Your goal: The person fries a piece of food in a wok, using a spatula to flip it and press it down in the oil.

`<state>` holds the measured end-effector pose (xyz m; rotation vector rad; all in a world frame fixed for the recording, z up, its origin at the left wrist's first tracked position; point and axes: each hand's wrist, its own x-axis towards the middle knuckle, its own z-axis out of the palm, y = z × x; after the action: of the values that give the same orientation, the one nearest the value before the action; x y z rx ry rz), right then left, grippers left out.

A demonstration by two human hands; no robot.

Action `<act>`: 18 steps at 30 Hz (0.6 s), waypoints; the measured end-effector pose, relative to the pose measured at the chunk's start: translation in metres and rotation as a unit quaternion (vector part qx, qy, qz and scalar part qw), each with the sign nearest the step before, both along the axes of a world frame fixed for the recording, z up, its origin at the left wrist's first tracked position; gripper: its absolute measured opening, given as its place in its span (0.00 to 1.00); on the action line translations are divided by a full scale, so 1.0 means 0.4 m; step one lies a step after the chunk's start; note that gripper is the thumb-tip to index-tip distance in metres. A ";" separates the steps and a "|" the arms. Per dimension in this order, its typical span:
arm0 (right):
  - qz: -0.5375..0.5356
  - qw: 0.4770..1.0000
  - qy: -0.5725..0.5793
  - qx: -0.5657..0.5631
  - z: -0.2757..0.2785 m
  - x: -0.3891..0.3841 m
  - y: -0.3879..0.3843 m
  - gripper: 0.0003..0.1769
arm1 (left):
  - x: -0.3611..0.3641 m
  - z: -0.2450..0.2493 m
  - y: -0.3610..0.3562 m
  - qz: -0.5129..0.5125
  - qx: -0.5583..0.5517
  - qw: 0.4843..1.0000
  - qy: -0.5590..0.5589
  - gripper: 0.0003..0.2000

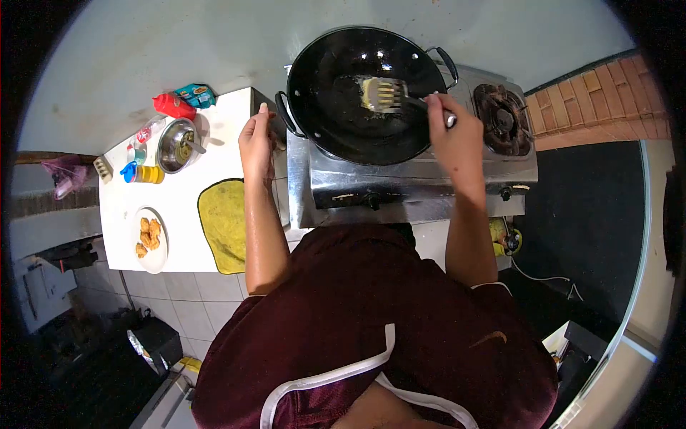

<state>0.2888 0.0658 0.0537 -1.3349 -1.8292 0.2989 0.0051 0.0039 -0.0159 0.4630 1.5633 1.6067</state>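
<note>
Two hands meet at the top of the frame. We find the fingers of the right hand (pixel 461 132) wrapped round the grip of a slotted spatula (pixel 402 99), seemingly so its head can lie low across the pale food (pixel 367 94), which sits mid-wok (pixel 400 143), upper centre. The left hand (pixel 256 146) is just beside the wok's left handle (pixel 284 116), thumb raised; we cannot tell whether its fingers touch or pinch anything, though that spot would suit steadying the rim. Beneath, the stove (pixel 429 184) bears the wok, with a second burner (pixel 504 120) at upper right. Leftward we see the white worktop (pixel 186 247), its yellow cloth (pixel 223 225) near the stove, probably for easy wiping. Farther out come a metal bowl (pixel 168 146) holding a spoon (pixel 195 147), a red bottle (pixel 174 106) and, lower left, browned pieces (pixel 150 234) on a plate (pixel 151 264), likely set there away from the heat.
</note>
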 end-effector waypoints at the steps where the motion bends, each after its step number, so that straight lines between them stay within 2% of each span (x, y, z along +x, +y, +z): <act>1: 0.002 1.000 0.000 0.000 0.006 0.013 0.004 0.14 | -0.003 -0.002 0.000 0.002 0.000 1.000 0.000 0.18; 7: -0.049 0.999 -0.011 -0.010 0.030 0.007 0.020 0.14 | -0.002 -0.001 0.007 0.009 -0.006 1.000 0.009 0.17; 9: 0.007 0.999 0.036 0.020 0.015 -0.014 0.020 0.13 | 0.006 0.003 0.008 0.004 -0.005 1.000 0.007 0.17; 13: 0.022 0.999 0.015 -0.022 0.017 -0.015 0.005 0.13 | 0.014 0.007 0.013 0.005 -0.001 1.000 0.002 0.17; 18: -0.045 0.999 -0.003 -0.031 0.042 0.026 0.013 0.13 | 0.016 0.009 0.010 0.006 -0.007 1.000 0.010 0.16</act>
<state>0.2993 0.0711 0.0706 -1.4576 -1.7717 0.3049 0.0117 0.0080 -0.0124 0.4639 1.5931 1.6032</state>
